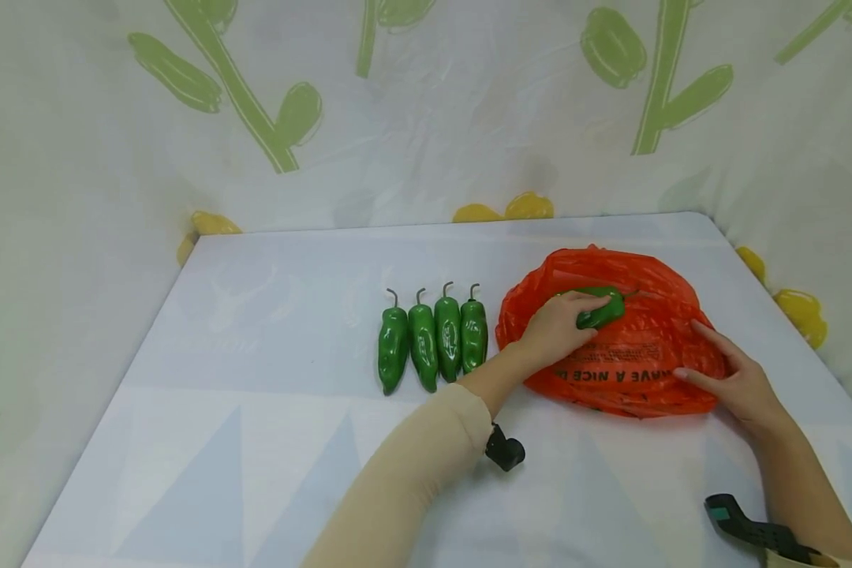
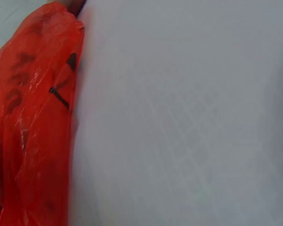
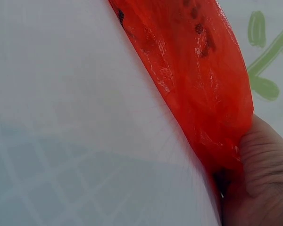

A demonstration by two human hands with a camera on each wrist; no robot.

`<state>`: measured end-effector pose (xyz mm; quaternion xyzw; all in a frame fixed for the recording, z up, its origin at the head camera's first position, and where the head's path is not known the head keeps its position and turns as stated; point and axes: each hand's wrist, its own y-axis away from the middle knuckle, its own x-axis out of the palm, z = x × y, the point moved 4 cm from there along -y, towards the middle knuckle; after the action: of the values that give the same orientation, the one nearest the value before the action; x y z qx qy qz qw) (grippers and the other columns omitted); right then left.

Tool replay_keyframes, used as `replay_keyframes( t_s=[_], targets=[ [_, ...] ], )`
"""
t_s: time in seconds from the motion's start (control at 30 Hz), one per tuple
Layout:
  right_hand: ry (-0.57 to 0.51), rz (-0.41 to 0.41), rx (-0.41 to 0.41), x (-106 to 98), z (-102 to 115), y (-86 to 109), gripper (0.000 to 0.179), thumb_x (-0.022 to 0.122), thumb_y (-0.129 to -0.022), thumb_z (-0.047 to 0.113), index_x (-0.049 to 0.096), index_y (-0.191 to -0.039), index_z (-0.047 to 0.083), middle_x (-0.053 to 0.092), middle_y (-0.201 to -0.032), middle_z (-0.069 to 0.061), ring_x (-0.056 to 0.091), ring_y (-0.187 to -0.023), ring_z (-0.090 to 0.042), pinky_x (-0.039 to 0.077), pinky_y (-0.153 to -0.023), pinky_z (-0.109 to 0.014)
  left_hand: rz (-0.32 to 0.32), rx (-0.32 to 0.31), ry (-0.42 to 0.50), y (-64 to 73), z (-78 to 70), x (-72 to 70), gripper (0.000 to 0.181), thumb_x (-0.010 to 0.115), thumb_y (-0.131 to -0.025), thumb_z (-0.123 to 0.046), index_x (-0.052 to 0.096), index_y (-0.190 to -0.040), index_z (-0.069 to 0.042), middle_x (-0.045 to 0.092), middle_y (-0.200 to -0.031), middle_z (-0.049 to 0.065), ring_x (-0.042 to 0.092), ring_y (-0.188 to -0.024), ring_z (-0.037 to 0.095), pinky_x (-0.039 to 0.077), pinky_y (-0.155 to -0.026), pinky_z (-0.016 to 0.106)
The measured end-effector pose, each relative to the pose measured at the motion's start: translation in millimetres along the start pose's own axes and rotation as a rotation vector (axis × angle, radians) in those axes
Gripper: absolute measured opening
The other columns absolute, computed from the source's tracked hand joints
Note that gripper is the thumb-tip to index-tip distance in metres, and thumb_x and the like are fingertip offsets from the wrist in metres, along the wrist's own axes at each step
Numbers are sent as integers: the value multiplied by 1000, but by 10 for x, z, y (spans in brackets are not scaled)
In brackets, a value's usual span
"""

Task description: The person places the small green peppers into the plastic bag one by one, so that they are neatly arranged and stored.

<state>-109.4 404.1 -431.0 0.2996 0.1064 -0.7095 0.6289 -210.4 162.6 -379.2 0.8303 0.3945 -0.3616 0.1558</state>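
Observation:
My left hand (image 1: pixel 557 325) grips a green pepper (image 1: pixel 603 308) over the red plastic bag (image 1: pixel 632 398), its stem pointing right. Part of that pepper is hidden by the fingers. At the bag's right side, my right hand (image 1: pixel 741 386) holds the plastic, thumb and fingers spread along the edge. The right wrist view shows the thumb (image 3: pixel 266 155) against the red plastic bag (image 3: pixel 193 84). Only the bag's near side (image 2: pixel 37 127) fills the left of the left wrist view. Several more green peppers (image 1: pixel 424 347) lie in a row left of the bag, stems away from me.
The white table (image 1: pixel 255 331) carries pale blue triangles. Behind it hangs a white cloth (image 1: pixel 454 118) with green and yellow plant prints. A black wrist strap piece (image 1: pixel 506 450) sticks out below the left sleeve (image 1: pixel 412 473), and another black device (image 1: pixel 749 528) sits at the right wrist.

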Motion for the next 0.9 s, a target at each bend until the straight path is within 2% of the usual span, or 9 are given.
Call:
replay_keyframes(
  t_s=[0.1,0.13,0.23,0.3,0.47,0.63,0.8,0.83,0.9],
  targets=[
    [-5,3,-2,5,5,-8,77,60,-91,37,10,-149,43,-6,-160,-5,-6,-144,-36,30,-110,-33,0,34,-85,-34,-22,68,51,63,-92,-22,47,-139,-33,46,-142,-8,43,-128,10,41,-98,21],
    [-10,2,-2,6,4,-11,77,60,-91,37,10,-149,43,-7,-160,-5,-6,-144,-36,29,-111,-37,2,49,-120,-42,-28,87,51,63,-92,-22,47,-139,-33,47,-141,-8,42,-130,11,39,-101,23],
    [-31,0,-3,7,2,-14,78,61,-91,36,9,-149,42,-7,-159,-7,-8,-143,-38,14,-105,-67,7,104,-218,-59,-41,131,50,62,-92,-22,47,-139,-31,49,-140,-6,41,-131,14,32,-108,26],
    [-36,-2,-4,6,-4,-14,78,61,-91,36,9,-149,42,-7,-159,-7,-8,-143,-38,13,-105,-68,14,118,-246,-72,-24,152,50,63,-92,-22,47,-139,-30,49,-141,-5,41,-130,15,30,-109,26],
    [-5,-2,-3,1,-8,-17,78,60,-91,37,9,-149,42,-6,-159,-8,-7,-143,-38,17,-105,-66,20,104,-223,-98,36,174,47,64,-91,-21,52,-136,-27,50,-138,-4,42,-129,14,36,-104,21],
    [29,-3,-9,7,3,-23,77,59,-92,38,9,-149,43,-5,-160,-7,-4,-144,-36,23,-109,-54,-7,100,-210,-128,62,163,45,65,-89,-22,55,-134,-26,52,-135,-4,44,-126,13,36,-103,20],
    [14,1,-18,17,12,-19,77,59,-92,37,9,-150,42,-5,-160,-8,-4,-144,-37,20,-109,-59,-19,99,-248,-159,56,147,43,66,-89,-23,58,-131,-25,55,-133,-7,46,-124,12,34,-104,18],
    [8,0,-19,17,12,-17,77,60,-92,36,9,-150,41,-5,-160,-8,-5,-144,-38,17,-105,-65,-20,99,-251,-162,55,146,42,66,-89,-23,58,-131,-24,55,-133,-7,46,-124,12,33,-104,18],
    [11,-4,-25,12,9,-12,77,59,-92,36,9,-150,41,-5,-159,-9,-5,-143,-38,16,-104,-68,-23,96,-240,-167,54,147,42,66,-89,-23,59,-130,-23,56,-132,-7,46,-123,12,34,-103,18]
  ],
)
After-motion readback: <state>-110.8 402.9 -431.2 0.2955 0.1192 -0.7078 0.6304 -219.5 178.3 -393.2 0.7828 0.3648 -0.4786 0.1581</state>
